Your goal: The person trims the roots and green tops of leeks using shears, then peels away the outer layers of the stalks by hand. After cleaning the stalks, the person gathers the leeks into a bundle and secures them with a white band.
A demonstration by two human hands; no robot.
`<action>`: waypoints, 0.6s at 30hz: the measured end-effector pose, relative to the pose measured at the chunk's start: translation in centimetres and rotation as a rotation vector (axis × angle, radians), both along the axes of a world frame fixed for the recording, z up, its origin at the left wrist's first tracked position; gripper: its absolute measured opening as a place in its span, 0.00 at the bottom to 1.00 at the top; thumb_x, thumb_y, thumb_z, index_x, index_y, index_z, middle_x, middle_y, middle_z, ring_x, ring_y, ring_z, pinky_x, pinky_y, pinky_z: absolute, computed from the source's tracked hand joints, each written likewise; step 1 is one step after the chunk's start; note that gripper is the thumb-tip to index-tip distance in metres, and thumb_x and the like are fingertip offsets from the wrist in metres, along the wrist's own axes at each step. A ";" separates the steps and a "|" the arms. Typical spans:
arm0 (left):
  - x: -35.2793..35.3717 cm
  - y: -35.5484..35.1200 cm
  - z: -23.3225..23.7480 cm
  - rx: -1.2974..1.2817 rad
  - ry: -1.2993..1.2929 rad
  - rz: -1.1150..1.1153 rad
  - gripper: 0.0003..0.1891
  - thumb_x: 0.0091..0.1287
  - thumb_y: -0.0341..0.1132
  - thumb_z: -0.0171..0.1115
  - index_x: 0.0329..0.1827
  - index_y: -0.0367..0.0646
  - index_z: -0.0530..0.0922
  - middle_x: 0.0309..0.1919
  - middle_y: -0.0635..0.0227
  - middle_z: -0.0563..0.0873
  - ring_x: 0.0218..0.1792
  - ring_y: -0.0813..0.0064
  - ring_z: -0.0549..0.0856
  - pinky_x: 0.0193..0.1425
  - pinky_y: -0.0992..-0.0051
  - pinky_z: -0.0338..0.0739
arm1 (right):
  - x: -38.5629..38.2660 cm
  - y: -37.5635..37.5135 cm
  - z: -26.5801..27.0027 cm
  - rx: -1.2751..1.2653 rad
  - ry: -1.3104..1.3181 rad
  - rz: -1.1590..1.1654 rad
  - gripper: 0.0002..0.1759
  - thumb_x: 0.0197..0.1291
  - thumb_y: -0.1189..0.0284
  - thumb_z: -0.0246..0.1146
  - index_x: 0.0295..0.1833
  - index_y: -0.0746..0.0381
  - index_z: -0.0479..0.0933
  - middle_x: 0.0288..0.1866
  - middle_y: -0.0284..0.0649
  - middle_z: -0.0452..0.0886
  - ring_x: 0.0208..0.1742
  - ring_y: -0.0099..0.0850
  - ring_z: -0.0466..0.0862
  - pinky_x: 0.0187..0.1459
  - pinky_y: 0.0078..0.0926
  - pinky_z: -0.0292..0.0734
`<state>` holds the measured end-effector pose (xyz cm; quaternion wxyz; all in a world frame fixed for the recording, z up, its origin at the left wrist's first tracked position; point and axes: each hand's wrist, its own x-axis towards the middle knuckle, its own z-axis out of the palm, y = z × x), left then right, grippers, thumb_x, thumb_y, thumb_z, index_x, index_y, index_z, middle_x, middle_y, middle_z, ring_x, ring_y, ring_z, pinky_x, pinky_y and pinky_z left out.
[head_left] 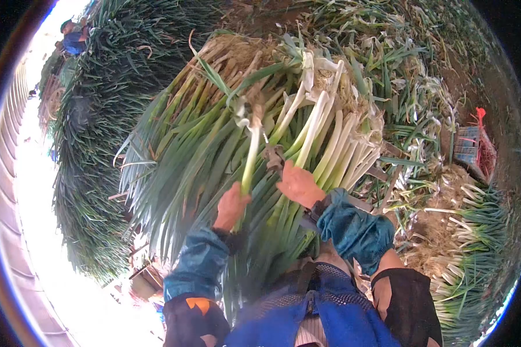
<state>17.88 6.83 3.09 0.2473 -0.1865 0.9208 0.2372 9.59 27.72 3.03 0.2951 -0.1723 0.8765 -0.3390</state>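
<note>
My left hand [231, 206] is closed round the stalk of one long green onion [250, 159]. The onion stands root end away from me, and loose outer skin and a leaf flare near its top. In my right hand [300, 184] is a metal air blow gun [274, 157], its thin nozzle close beside the white part of that stalk. Under both hands lies a big heap of green onions [197, 156]; white peeled stalks [315, 124] are gathered on the right, and brown-rooted ones [220, 58] at the far left. My fingers partly hide the gun's handle.
A tall bank of green onion leaves [92, 133] runs along the left. Stripped leaves and skins [411, 87] litter the ground at upper right. More onions [463, 260] lie in a row at right, near a red and blue crate [472, 147]. Another person [74, 39] is at far upper left.
</note>
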 end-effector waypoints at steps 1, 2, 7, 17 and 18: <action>1.1 0.3 0.1 0.019 -0.033 0.016 0.18 0.54 0.41 0.61 0.42 0.43 0.69 0.32 0.48 0.82 0.37 0.46 0.82 0.40 0.51 0.72 | -0.1 0.1 -0.2 0.014 0.006 -0.010 0.20 0.52 0.68 0.60 0.42 0.71 0.63 0.28 0.54 0.79 0.34 0.54 0.81 0.36 0.46 0.77; 1.6 0.4 0.0 0.038 -0.065 0.032 0.18 0.54 0.41 0.61 0.42 0.43 0.69 0.32 0.48 0.82 0.37 0.46 0.82 0.40 0.51 0.72 | -0.1 0.2 -0.3 0.029 0.012 -0.019 0.20 0.52 0.68 0.60 0.42 0.71 0.63 0.29 0.55 0.79 0.34 0.54 0.81 0.37 0.47 0.77; 2.0 0.7 -0.1 0.145 -0.071 0.135 0.20 0.54 0.43 0.60 0.46 0.42 0.70 0.34 0.49 0.83 0.38 0.48 0.82 0.41 0.55 0.73 | 2.2 1.3 3.3 0.051 -0.083 0.142 0.23 0.52 0.67 0.61 0.46 0.69 0.60 0.29 0.56 0.79 0.34 0.55 0.81 0.36 0.48 0.77; 0.4 1.3 3.5 0.165 -0.025 0.111 0.24 0.54 0.44 0.61 0.52 0.44 0.71 0.37 0.48 0.83 0.40 0.48 0.82 0.43 0.55 0.73 | -2.5 1.2 0.2 0.099 0.016 -0.083 0.16 0.52 0.71 0.57 0.41 0.71 0.65 0.32 0.56 0.80 0.36 0.54 0.82 0.37 0.45 0.78; -1.0 1.5 3.3 0.161 0.073 0.076 0.24 0.55 0.44 0.61 0.53 0.44 0.71 0.36 0.48 0.83 0.39 0.48 0.82 0.42 0.56 0.74 | -1.7 2.1 1.1 0.103 -0.016 -0.070 0.17 0.53 0.70 0.58 0.42 0.71 0.64 0.32 0.57 0.80 0.36 0.54 0.81 0.37 0.45 0.77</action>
